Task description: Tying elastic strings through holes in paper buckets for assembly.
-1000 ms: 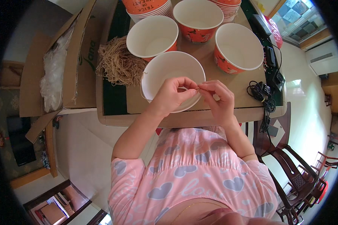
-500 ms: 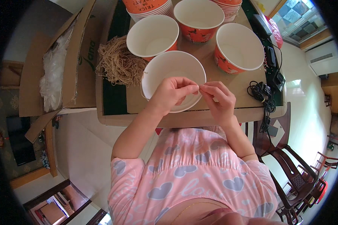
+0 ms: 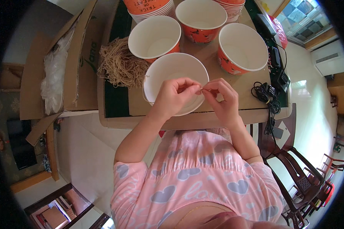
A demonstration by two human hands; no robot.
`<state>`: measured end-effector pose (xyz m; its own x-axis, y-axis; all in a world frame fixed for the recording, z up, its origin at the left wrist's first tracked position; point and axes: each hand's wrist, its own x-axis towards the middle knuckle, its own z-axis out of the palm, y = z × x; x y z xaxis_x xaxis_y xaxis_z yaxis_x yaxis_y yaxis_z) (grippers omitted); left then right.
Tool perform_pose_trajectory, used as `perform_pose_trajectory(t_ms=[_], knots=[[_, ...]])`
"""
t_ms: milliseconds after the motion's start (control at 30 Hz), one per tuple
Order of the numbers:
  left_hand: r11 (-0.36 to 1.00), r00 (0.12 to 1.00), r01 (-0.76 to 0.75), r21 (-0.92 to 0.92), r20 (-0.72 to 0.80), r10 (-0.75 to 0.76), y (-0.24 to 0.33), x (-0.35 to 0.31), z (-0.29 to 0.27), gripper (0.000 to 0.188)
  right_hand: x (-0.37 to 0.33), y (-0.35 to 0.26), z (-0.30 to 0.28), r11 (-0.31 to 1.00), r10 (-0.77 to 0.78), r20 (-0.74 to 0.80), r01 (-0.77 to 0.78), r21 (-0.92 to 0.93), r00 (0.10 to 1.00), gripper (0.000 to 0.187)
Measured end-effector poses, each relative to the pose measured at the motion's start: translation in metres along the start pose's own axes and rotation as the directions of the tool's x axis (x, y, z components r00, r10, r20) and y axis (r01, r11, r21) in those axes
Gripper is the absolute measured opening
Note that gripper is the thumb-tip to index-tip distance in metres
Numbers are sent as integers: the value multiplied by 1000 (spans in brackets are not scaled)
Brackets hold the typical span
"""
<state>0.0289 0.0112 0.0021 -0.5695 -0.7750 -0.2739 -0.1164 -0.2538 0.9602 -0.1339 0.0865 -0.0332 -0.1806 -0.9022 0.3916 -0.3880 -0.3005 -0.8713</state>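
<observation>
Just over the right rim of the nearest white-lined paper bucket (image 3: 177, 63), both my hands meet at the fingertips. My left hand (image 3: 174, 95) reaches across the bucket's mouth, thumb and forefinger pinched together. Facing it, my right hand (image 3: 221, 100) is closed in a pinch as well. A short bit of thin tan string (image 3: 201, 89) shows between the two pinches. More string shows at the bucket's left rim. A tangled bundle of tan string (image 3: 122, 65) lies to the left of this bucket. My left hand and forearm hide part of the bucket's inside and front rim.
Behind stand three orange buckets with white insides: a left one (image 3: 154, 38), a middle one (image 3: 201, 15) and a right one (image 3: 242, 47). Nested stacks (image 3: 151, 9) are at the back. Black cables (image 3: 263, 93) lie at right; an opened carton (image 3: 86, 68) is left of the table.
My hands have shifted very slightly left, still pinched together. The bit of string between the fingertips shows more clearly now.
</observation>
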Motion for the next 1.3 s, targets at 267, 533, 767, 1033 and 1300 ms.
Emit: perform_pose_trajectory(t_ms=[267,533,767,1033,1300], knots=[[911,970,-214,352,-34,240,-6,-6,5,13,-1,1,1,1000,-11,-5,11,3,1000,9],[820,932,-258,512,-90,350,1,-13,11,10,0,1,3,1000,-4,3,4,3,1000,11],[849,916,-225,478,-193,351,0,-19,3,6,4,-10,-2,997,61,36,-59,-54,998,19],[847,904,-230,479,-216,368,-6,-19,4,6,11,-22,-3,976,103,163,-67,-208,981,10],[879,904,-246,407,-230,360,-13,-16,4,5,9,-18,4,974,129,131,-100,-204,983,10]])
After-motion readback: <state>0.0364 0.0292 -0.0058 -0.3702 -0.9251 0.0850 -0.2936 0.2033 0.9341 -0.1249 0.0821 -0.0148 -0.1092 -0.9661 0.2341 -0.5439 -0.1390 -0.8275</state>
